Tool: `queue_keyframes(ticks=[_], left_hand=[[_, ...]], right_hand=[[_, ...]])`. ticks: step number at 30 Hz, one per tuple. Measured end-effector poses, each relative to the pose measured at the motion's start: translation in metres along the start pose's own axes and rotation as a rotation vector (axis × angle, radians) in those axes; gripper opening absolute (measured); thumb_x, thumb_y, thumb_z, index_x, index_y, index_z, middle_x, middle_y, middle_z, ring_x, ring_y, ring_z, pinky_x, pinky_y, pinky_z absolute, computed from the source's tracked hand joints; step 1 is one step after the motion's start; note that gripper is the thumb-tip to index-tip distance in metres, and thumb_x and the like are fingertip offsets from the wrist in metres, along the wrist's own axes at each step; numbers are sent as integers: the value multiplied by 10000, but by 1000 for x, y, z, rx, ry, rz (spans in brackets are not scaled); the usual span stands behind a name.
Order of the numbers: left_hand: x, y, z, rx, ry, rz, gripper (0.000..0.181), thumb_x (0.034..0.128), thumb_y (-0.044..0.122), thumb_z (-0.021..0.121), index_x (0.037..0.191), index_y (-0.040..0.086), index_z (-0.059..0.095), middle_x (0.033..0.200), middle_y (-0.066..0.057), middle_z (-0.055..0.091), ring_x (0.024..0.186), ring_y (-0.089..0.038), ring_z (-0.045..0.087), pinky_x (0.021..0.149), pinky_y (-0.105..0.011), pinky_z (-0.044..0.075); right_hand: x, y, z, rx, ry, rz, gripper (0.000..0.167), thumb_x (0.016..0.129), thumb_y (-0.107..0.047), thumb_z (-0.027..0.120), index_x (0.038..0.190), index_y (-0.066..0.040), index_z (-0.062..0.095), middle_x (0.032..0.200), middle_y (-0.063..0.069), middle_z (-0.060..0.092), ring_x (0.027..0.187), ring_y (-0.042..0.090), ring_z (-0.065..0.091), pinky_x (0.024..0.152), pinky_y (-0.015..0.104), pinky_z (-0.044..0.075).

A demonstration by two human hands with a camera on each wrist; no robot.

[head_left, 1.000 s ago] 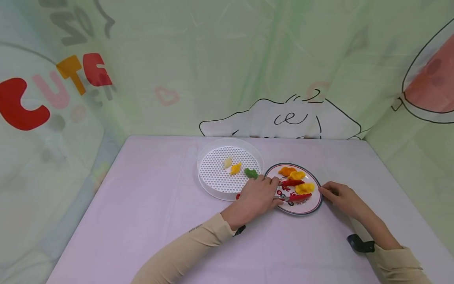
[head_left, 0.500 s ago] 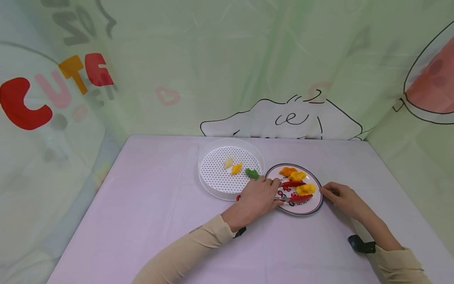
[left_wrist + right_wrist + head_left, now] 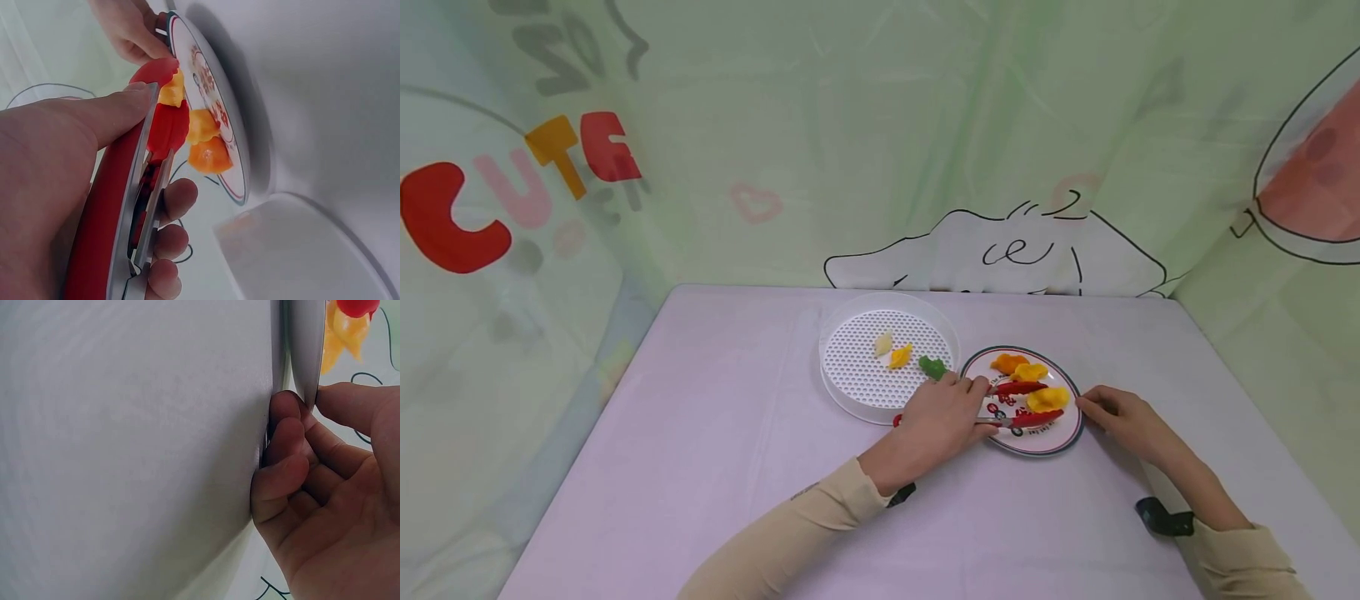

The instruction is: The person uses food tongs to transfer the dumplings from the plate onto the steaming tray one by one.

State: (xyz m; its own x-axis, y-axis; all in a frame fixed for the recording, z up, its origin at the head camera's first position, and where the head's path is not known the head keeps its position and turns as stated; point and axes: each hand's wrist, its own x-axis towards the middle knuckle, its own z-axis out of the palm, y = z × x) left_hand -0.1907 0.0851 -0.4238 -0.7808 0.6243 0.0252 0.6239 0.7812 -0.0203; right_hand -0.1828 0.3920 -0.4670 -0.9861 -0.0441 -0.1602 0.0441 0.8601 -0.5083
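My left hand [image 3: 938, 417] grips a pair of red-and-silver tongs [image 3: 103, 219], thumb along one arm and fingers curled round the other. The tongs' red tips stand apart over the plate [image 3: 1037, 452], one on each side of a yellow dumpling-shaped piece [image 3: 1047, 400]; whether they touch it I cannot tell. Another yellow piece [image 3: 1030, 372] and an orange piece [image 3: 1009, 363] lie behind it on the plate. At the plate's right rim, my right hand [image 3: 1123, 421] pinches the edge, thumb above and fingers below, as the right wrist view shows.
Left of the plate stands a round white steamer tray [image 3: 850, 408] with a perforated base and clear wall. In it lie a whitish piece [image 3: 883, 343], a yellow piece [image 3: 900, 357] and a green piece [image 3: 932, 367]. A printed curtain [image 3: 880, 167] closes off the table's back.
The left wrist and the tongs' handle end have shifted slightly left. The tongs' tips remain around the yellow piece. The right hand and plate stay in place.
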Motion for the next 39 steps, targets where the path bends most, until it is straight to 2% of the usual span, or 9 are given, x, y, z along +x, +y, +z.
queue_keyframes(ticks=[5,16,19,23,29,34,39], left_hand=[[-5,-6,-3,-4,0,-10,649,901,673,577,1377,236,517,1181,75,694,968,-94,563,667,-182,490],[-14,-24,-11,-51,22,-37,657,916,644,582,1399,205,502,1252,41,680,1101,-131,587,813,-233,555],[-17,-29,-14,-72,31,-46,660,913,638,591,1395,196,506,1262,36,678,1085,-132,592,790,-227,556],[-20,-38,-18,-104,45,-63,638,908,623,613,1361,183,522,1221,30,690,998,-129,594,699,-205,534],[-25,-55,-24,-101,79,-94,601,915,613,613,1299,156,543,1139,15,705,920,-140,588,635,-231,514],[-29,-72,-32,-111,67,-139,619,918,610,610,1317,143,535,1177,-4,702,962,-165,607,675,-268,557],[-34,-87,-36,-132,93,-161,585,919,573,640,1263,112,532,1154,-30,704,919,-198,610,686,-318,568]], right_hand=[[0,0,0,-3,2,-2,383,1054,-317,521,1146,36,639,898,59,636,851,219,541,659,187,487],[-2,-2,1,-7,21,-4,387,1055,-319,520,1138,41,638,894,63,633,852,216,539,652,201,476],[-3,-2,1,-3,24,-13,390,1056,-322,518,1134,41,639,902,65,641,852,213,540,655,194,479],[-3,-3,2,-2,29,-16,380,1055,-314,521,1132,38,645,909,64,649,856,207,544,663,196,482],[-2,-3,2,-8,30,-13,372,1058,-306,516,1124,36,644,894,58,638,843,200,536,652,208,471],[-3,-3,2,-7,33,-19,363,1058,-298,517,1123,36,645,896,57,639,843,198,537,659,199,474],[-3,-3,2,-6,27,-18,385,1061,-317,507,1129,37,643,899,57,636,843,195,532,656,203,471]])
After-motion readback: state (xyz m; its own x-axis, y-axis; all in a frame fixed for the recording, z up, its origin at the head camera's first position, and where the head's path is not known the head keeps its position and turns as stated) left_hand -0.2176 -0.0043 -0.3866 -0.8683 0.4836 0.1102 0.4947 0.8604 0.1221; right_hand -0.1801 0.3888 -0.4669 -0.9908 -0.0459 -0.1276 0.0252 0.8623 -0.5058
